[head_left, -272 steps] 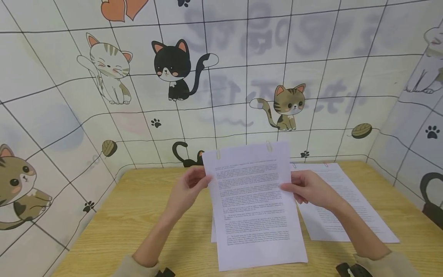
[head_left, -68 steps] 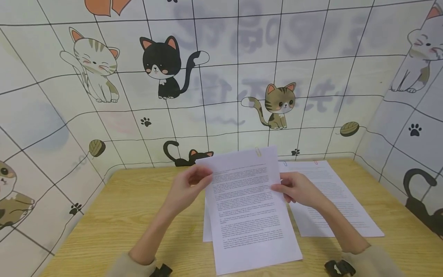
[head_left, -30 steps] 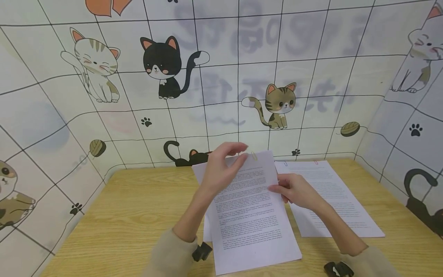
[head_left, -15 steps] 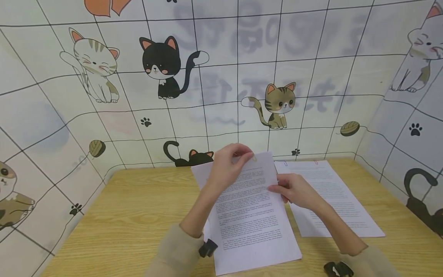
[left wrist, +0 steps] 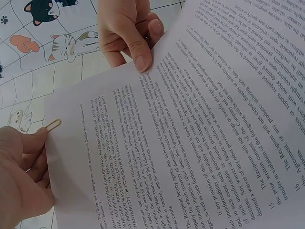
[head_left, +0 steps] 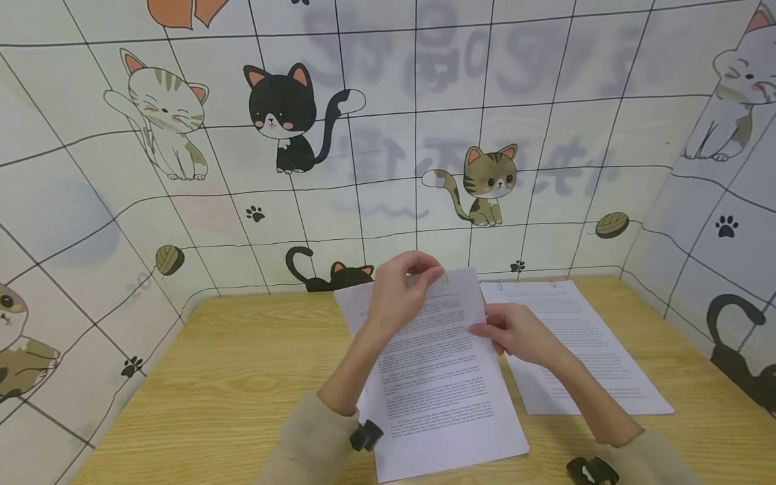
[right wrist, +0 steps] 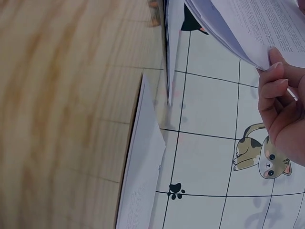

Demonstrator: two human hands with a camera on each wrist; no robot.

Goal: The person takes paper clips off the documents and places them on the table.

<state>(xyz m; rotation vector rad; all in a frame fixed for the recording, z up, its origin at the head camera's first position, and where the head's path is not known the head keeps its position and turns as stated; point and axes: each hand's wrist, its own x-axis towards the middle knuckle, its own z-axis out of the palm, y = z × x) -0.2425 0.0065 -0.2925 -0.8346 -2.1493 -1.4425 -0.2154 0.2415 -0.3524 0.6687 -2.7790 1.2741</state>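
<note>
A sheaf of printed paper (head_left: pixel 448 431) is held up tilted over the table, its text side facing me. My left hand (head_left: pixel 400 289) reaches across its top edge and pinches a yellow paper clip (left wrist: pixel 54 124) there. The clip's loop lies flat on the top sheet in the left wrist view, its other end hidden by the fingertips. With thumb in front and fingers behind, my right hand (head_left: pixel 518 333) grips the sheaf's right edge. The right wrist view shows several layers of pages (right wrist: pixel 224 38) bowed along that edge.
On the right of the wooden table (head_left: pixel 242 377) lies another printed stack (head_left: pixel 582 350) bearing a blue clip (head_left: pixel 500 286) and a red clip (head_left: pixel 553 284). More paper sits on the table under the raised sheaf. A cat-patterned wall covering (head_left: pixel 388 222) stands close behind.
One of two yellow clips on the sheaf's top edge has gone from view. My left hand has left the left edge, moved right and taken hold of the other clip. The right hand keeps its grip.
</note>
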